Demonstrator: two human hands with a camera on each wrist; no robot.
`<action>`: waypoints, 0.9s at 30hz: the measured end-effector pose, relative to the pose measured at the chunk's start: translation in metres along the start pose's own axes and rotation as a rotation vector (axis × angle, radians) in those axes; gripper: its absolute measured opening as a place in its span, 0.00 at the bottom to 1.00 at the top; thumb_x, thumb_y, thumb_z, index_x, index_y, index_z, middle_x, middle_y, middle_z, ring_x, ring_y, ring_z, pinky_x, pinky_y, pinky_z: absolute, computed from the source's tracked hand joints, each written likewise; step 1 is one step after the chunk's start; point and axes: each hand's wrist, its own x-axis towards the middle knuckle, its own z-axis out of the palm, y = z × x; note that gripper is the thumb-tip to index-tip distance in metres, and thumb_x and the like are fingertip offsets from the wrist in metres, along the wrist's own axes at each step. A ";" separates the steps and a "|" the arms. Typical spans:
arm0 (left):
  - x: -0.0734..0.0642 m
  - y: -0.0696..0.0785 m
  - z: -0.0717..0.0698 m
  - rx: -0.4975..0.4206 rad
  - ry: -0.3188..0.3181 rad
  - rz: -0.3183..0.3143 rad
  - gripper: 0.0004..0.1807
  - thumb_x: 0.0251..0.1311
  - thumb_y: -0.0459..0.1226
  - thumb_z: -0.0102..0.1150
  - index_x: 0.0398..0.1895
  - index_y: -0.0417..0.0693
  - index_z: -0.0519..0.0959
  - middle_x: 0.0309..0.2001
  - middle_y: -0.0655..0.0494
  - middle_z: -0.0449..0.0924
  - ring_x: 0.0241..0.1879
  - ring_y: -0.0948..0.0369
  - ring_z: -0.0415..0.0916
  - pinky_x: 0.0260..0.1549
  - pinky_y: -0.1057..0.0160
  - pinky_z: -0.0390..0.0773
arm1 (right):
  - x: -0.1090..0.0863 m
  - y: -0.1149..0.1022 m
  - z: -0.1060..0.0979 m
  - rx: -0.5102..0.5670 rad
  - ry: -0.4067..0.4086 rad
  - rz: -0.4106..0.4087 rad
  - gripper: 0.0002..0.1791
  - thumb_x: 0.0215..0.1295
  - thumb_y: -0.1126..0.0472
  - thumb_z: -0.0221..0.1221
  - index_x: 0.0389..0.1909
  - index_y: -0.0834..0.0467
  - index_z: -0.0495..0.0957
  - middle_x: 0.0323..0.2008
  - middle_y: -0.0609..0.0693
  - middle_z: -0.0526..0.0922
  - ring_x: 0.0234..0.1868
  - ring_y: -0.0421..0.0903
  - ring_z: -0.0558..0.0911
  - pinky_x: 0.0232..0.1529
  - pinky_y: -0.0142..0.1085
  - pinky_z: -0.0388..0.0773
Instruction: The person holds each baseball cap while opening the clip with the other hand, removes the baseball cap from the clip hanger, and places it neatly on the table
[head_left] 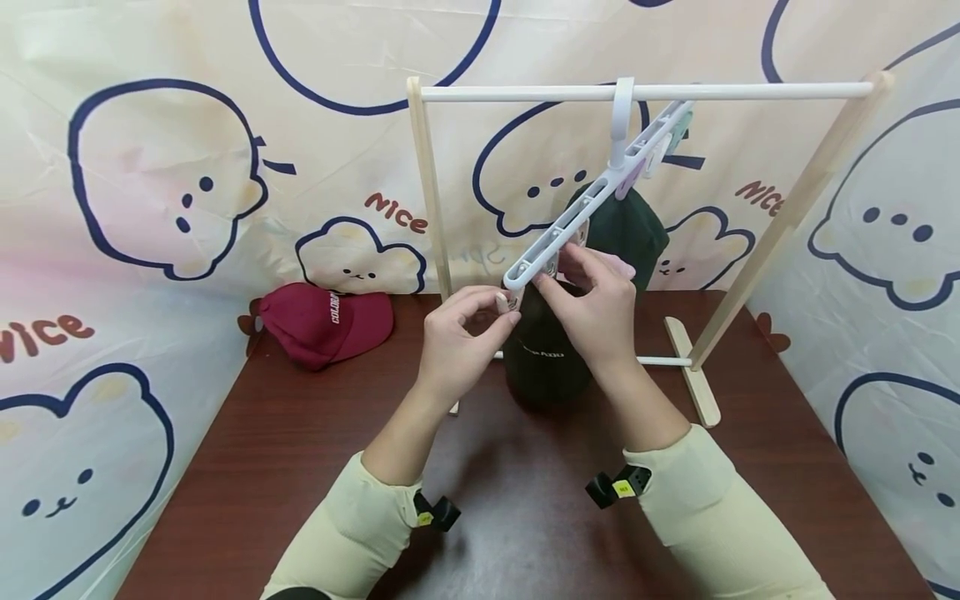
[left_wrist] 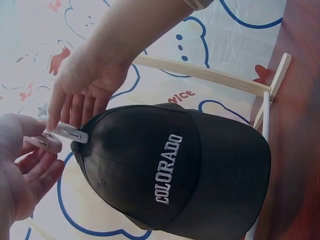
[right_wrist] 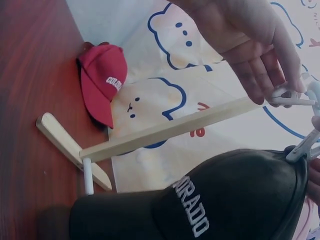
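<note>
A black cap with COLORADO lettering (left_wrist: 145, 160) hangs crown up, brim down, from a pale clip (left_wrist: 73, 132) that bites the top of its crown. My right hand (head_left: 603, 304) pinches around this clip, under the white multi-clip hanger (head_left: 581, 212). At the hanger's near end, my left hand (head_left: 461, 337) pinches another pale clip (right_wrist: 286, 96) between thumb and fingers. That second clip sits beside the crown, apart from the fabric. Behind the right hand, a dark green cap (head_left: 647, 225) hangs farther along the same hanger.
The hanger hooks over the white rail (head_left: 750, 92) of a wooden stand, whose right post (head_left: 795, 208) slants down to a foot (head_left: 693, 375). A dark red cap (head_left: 322, 321) lies on the brown table (head_left: 300, 483) at the back left. Printed cloth walls surround the table.
</note>
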 end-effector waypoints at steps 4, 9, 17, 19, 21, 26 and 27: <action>-0.001 -0.016 0.001 0.006 0.003 0.002 0.10 0.52 0.26 0.70 0.39 0.32 0.84 0.41 0.43 0.83 0.37 0.56 0.80 0.36 0.55 0.84 | 0.004 -0.002 0.001 0.020 -0.031 0.050 0.18 0.59 0.54 0.69 0.47 0.59 0.85 0.39 0.51 0.88 0.38 0.42 0.87 0.45 0.35 0.83; -0.002 -0.025 0.002 0.014 0.042 0.047 0.14 0.53 0.30 0.71 0.44 0.38 0.85 0.43 0.47 0.84 0.38 0.56 0.81 0.38 0.57 0.84 | 0.007 -0.003 0.003 0.006 -0.032 0.062 0.15 0.59 0.57 0.69 0.44 0.60 0.86 0.35 0.52 0.88 0.34 0.40 0.86 0.41 0.31 0.83; -0.005 -0.022 0.007 0.180 0.201 0.364 0.13 0.53 0.29 0.70 0.43 0.36 0.84 0.42 0.46 0.84 0.37 0.56 0.80 0.34 0.61 0.82 | 0.008 -0.005 0.005 -0.047 -0.012 0.065 0.14 0.59 0.56 0.68 0.43 0.60 0.86 0.32 0.52 0.88 0.32 0.41 0.85 0.39 0.32 0.83; -0.008 -0.018 0.011 0.178 0.169 0.409 0.12 0.53 0.29 0.69 0.42 0.35 0.84 0.40 0.46 0.84 0.35 0.57 0.80 0.32 0.62 0.82 | 0.008 -0.006 0.006 -0.046 -0.006 0.072 0.14 0.59 0.57 0.68 0.42 0.61 0.86 0.32 0.53 0.88 0.32 0.42 0.85 0.39 0.34 0.84; -0.012 -0.013 0.016 0.139 0.089 0.395 0.12 0.55 0.28 0.68 0.43 0.35 0.83 0.40 0.46 0.84 0.34 0.58 0.81 0.31 0.63 0.83 | 0.009 -0.007 0.006 -0.035 0.000 0.076 0.13 0.58 0.58 0.68 0.41 0.62 0.85 0.31 0.53 0.88 0.32 0.43 0.85 0.39 0.36 0.84; -0.020 -0.002 0.025 0.016 -0.149 0.121 0.17 0.62 0.31 0.62 0.54 0.37 0.79 0.49 0.46 0.83 0.44 0.55 0.84 0.44 0.63 0.83 | 0.009 -0.008 0.007 -0.012 0.002 0.076 0.12 0.58 0.61 0.67 0.41 0.63 0.85 0.33 0.54 0.88 0.33 0.44 0.87 0.39 0.38 0.85; -0.021 0.000 0.026 0.000 -0.178 0.060 0.18 0.63 0.32 0.61 0.57 0.38 0.78 0.52 0.46 0.82 0.47 0.53 0.84 0.47 0.64 0.82 | 0.009 -0.008 0.007 -0.008 0.000 0.077 0.12 0.59 0.61 0.67 0.41 0.62 0.85 0.33 0.54 0.88 0.33 0.45 0.87 0.39 0.38 0.85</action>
